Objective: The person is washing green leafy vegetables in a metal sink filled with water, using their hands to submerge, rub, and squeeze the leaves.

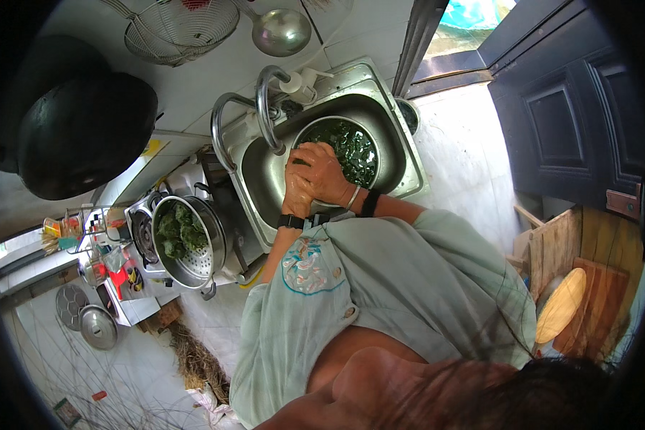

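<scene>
My left hand (295,185), with a black watch at the wrist, is clasped against my right hand (327,171), which wears a bangle and a black band. Between them they squeeze a clump of dark green leaves (301,162), mostly hidden by the fingers. Both hands are wet and sit over the near left rim of a round metal basin (377,156). Chopped-looking greens in water (349,145) fill that basin, which stands inside a stainless steel sink (263,177). A curved chrome faucet (263,107) reaches over the sink just beyond my hands.
Left of the sink, a perforated steamer pot (196,269) holds several squeezed green clumps (180,231) on a gas stove (141,231). A black wok (91,134), a wire strainer (183,32) and a ladle (281,32) hang on the wall. A dark door (559,118) stands at right.
</scene>
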The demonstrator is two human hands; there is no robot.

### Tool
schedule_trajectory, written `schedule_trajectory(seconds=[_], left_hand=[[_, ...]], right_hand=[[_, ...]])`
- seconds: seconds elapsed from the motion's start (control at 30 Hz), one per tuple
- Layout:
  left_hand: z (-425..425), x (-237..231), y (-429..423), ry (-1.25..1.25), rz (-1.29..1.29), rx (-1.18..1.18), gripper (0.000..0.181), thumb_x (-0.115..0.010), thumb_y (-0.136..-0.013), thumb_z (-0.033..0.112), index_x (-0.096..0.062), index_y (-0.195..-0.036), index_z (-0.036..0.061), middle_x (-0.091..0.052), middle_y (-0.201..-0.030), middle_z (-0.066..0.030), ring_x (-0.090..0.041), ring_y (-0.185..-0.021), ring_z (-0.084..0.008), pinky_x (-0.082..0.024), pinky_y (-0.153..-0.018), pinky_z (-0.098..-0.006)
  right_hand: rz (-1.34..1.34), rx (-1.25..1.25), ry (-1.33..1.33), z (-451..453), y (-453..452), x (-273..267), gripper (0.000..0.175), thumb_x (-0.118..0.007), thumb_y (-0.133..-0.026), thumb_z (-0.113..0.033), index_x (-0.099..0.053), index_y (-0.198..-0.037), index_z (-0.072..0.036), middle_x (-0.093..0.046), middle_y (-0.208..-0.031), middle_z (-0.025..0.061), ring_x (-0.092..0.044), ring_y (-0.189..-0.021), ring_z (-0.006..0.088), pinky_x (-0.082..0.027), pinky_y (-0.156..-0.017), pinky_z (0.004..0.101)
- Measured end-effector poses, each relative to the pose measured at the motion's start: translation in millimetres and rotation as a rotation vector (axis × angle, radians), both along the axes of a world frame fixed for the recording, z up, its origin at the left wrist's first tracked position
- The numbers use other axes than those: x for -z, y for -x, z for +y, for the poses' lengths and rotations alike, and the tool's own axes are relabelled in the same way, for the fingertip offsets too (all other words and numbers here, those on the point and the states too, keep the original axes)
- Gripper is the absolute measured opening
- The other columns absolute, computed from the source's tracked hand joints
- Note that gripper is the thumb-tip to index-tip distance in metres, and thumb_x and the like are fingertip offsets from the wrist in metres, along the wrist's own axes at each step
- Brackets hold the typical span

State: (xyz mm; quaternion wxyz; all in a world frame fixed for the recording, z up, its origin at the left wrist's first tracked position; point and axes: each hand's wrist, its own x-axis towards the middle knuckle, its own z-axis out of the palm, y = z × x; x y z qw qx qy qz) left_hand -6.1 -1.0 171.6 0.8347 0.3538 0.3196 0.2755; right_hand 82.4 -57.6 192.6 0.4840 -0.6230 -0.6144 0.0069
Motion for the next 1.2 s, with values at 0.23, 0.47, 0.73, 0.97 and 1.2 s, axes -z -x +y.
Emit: schedule_trajectory(seconds=[0.23, 0.47, 0.73, 0.97, 1.2], left_hand=[[9, 20, 2, 0.232, -0.062, 0.074, 0.030, -0.037, -0.087, 0.036, -0.048, -0.098, 0.0111, -0.051, -0.094, -0.0039, -0.050, -0.091, -0.0160, -0.043, -0.079, -0.0272], [18, 23, -1, 0.387, -0.067, 0.097, 0.030, -0.036, -0.087, 0.036, -0.048, -0.097, 0.0107, -0.052, -0.094, -0.0035, -0.051, -0.090, -0.0155, -0.043, -0.078, -0.0265], [19, 43, -8, 0.463, -0.257, 0.165, 0.030, -0.035, -0.088, 0.036, -0.049, -0.095, 0.0102, -0.052, -0.093, -0.0031, -0.051, -0.088, -0.0149, -0.043, -0.076, -0.0258], [28, 72, -5, 0.683, -0.444, 0.250, 0.042, -0.030, -0.088, 0.042, -0.045, -0.107, 0.0074, -0.051, -0.103, -0.0078, -0.049, -0.096, -0.0196, -0.040, -0.084, -0.0318], [7, -1, -13, 0.546, 0.138, -0.006, 0.054, -0.032, -0.082, 0.056, -0.045, -0.106, 0.0102, -0.049, -0.107, -0.0081, -0.043, -0.105, -0.0268, -0.034, -0.090, -0.0425]], right_hand=[[-0.001, 0.031, -0.112, 4, -2, 13, 0.019, -0.058, -0.062, -0.020, -0.057, -0.078, -0.010, -0.053, -0.087, 0.0036, -0.047, -0.090, 0.0226, -0.034, -0.076, 0.0375], [-0.001, 0.045, -0.066, 7, -3, 18, 0.017, -0.059, -0.062, -0.017, -0.056, -0.077, -0.010, -0.052, -0.085, 0.0032, -0.047, -0.085, 0.0233, -0.036, -0.071, 0.0357], [-0.009, 0.068, -0.096, 3, -4, 10, 0.020, -0.058, -0.057, -0.017, -0.055, -0.075, -0.008, -0.052, -0.086, 0.0043, -0.045, -0.086, 0.0236, -0.038, -0.069, 0.0362], [0.124, 0.104, -0.142, 14, -3, 41, 0.013, -0.057, -0.064, -0.015, -0.055, -0.072, -0.005, -0.052, -0.080, 0.0091, -0.048, -0.076, 0.0276, -0.039, -0.067, 0.0368], [0.512, 0.362, 0.091, 7, 0, 40, 0.024, -0.060, -0.071, -0.023, -0.055, -0.087, -0.006, -0.052, -0.085, 0.0126, -0.049, -0.082, 0.0289, -0.038, -0.073, 0.0384]])
